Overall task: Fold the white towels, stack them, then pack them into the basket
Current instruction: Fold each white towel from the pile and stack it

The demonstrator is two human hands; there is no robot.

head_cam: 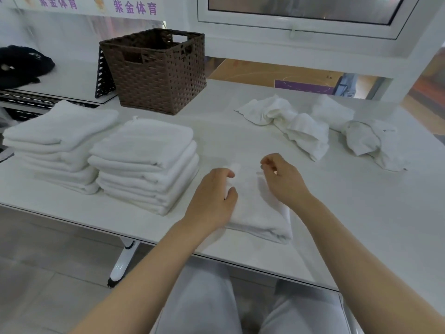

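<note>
- Folded white terry towel (261, 208) lying flat near the front edge of the white table (349, 225), directly before the person.
- Left hand (212, 201) resting on the towel's left side, fingers curled round a raised fold of the cloth, thumb and forefinger pinching it.
- Right hand (283, 179) over the towel's far right part, fingers loosely curled; whether anything is pinched between them cannot be told.
- Just left of the towel, a neat stack of folded white towels (147, 165), several layers high.
- Further left, touching that stack, a second stack of folded white towels (60, 145), lower and slightly fanned.
- Behind the two stacks, a dark brown woven square basket (159, 75) with cut-out handles, upright on the table, well apart from the hands.
- To the right rear, crumpled unfolded white towels (289, 121) in a loose heap, with another crumpled white towel (370, 138) beside it toward the right edge.
- Far left, on a separate surface, a black furry item (21, 65).
- Below the table's edge, the person's light grey trousers (209, 304).
- Behind the table, a white-framed window (298, 25); purple lettering on the wall at upper left.
</note>
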